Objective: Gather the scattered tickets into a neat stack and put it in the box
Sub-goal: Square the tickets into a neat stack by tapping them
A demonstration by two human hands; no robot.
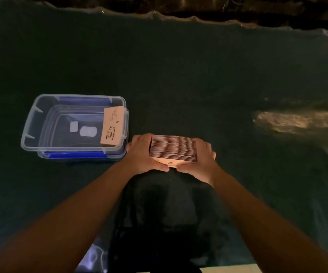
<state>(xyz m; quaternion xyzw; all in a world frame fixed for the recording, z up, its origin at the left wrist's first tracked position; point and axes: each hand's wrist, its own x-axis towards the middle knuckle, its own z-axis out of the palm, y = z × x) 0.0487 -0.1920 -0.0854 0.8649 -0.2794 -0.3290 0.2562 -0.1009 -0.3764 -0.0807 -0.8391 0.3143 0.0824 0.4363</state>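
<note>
Tickets of tan card, squared into a thick stack (172,148), were gripped at frame centre between the left hand (142,154) and right hand (202,157), fingers curled round its ends, above the dark green surface (198,79). Just left stood a clear plastic box with blue clips (31,123), one tan ticket (112,126) inside.

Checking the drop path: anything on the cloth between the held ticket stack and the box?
Head view: nothing. Only a short strip of bare dark cloth separates the ticket stack, held between left hand and right hand, from the box.
</note>
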